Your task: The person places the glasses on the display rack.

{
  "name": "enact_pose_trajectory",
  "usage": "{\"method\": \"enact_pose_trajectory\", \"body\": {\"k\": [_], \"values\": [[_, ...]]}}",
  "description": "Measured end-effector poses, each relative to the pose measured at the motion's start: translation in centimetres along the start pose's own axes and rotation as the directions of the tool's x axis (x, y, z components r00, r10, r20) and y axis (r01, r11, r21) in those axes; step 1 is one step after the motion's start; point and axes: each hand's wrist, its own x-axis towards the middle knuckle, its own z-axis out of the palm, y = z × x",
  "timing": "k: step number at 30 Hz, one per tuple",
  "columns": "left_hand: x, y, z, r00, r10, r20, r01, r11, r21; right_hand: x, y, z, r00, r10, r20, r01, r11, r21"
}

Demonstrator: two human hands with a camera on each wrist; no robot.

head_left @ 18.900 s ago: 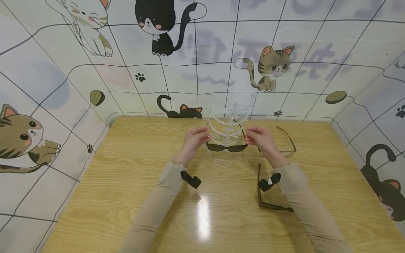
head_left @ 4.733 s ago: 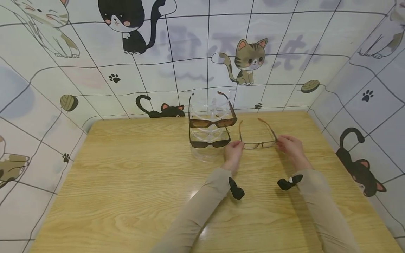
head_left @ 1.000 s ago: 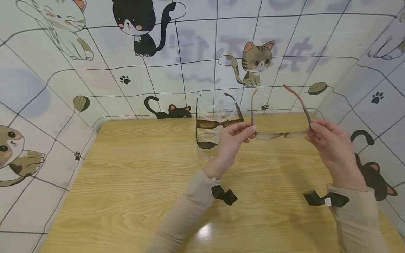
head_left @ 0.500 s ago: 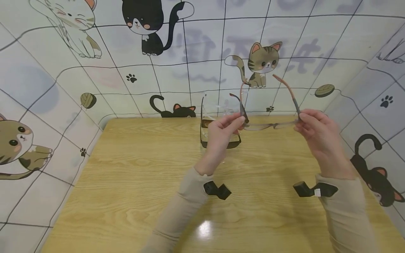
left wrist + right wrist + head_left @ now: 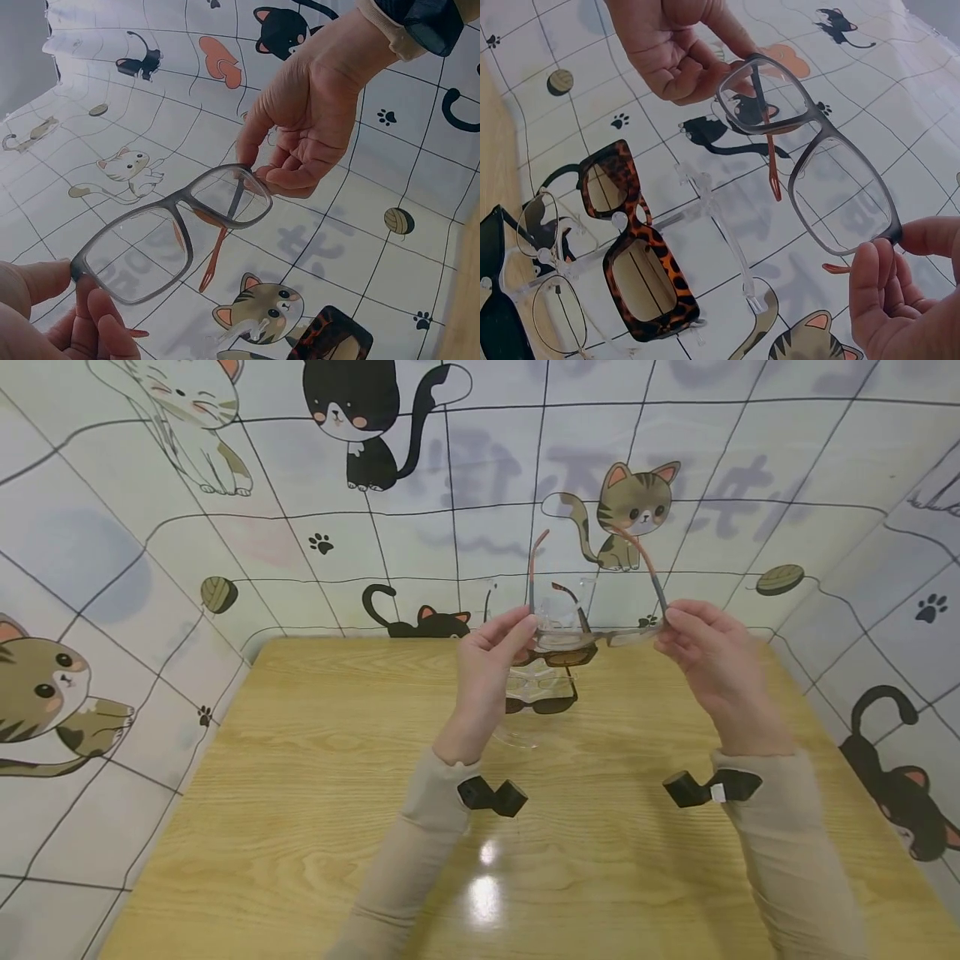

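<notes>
Between both hands hangs a pair of grey-framed eyeglasses [image 5: 821,124] with clear lenses and orange temple tips pointing away. My left hand [image 5: 483,672] pinches one hinge corner with thumb and fingers; my right hand [image 5: 720,672] pinches the other. In the head view the eyeglasses overlap the clear display stand [image 5: 735,247], in front of its top. Tortoiseshell sunglasses [image 5: 645,255] with brown lenses sit on the stand. Below them are thin wire-rimmed glasses [image 5: 559,315] and black sunglasses [image 5: 551,704]. The left hand hides part of the stand in the head view.
A wooden table [image 5: 315,827] carries the stand near its back edge. White wall covering [image 5: 420,543] with cartoon cats and grid lines encloses the back and sides. Each wrist wears a small black camera, such as the left camera [image 5: 495,796].
Tortoiseshell sunglasses joined the stand since the earliest frame. The grey eyeglasses were gripped at the table, lifted, and over the last second carried left and up to the stand's top.
</notes>
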Motion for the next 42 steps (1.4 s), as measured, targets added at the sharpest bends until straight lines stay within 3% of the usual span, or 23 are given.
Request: {"method": "enact_pose_trajectory", "body": {"k": [12,20,30,42], "values": [[1.4,0.9,-1.8,0.992,0.041,-0.115,-0.051,0.995,-0.087,2.3,1.7,2.0,0.995,0.097,-0.004,-0.097,0.995,-0.021],[2.2,0.7,-2.7,0.987,0.05,-0.155,-0.073,0.987,-0.145,3.3,2.6,2.7,0.991,0.126,-0.038,-0.128,0.99,-0.051],[3.5,-0.5,-3.2,0.975,-0.006,-0.221,-0.026,0.99,-0.141,4.1,3.7,2.6,0.987,0.141,-0.084,-0.151,0.98,-0.128],[4.0,-1.3,-3.4,0.972,-0.037,-0.231,0.017,0.996,-0.09,4.5,4.1,2.1,0.981,0.164,-0.108,-0.178,0.973,-0.146]]}}
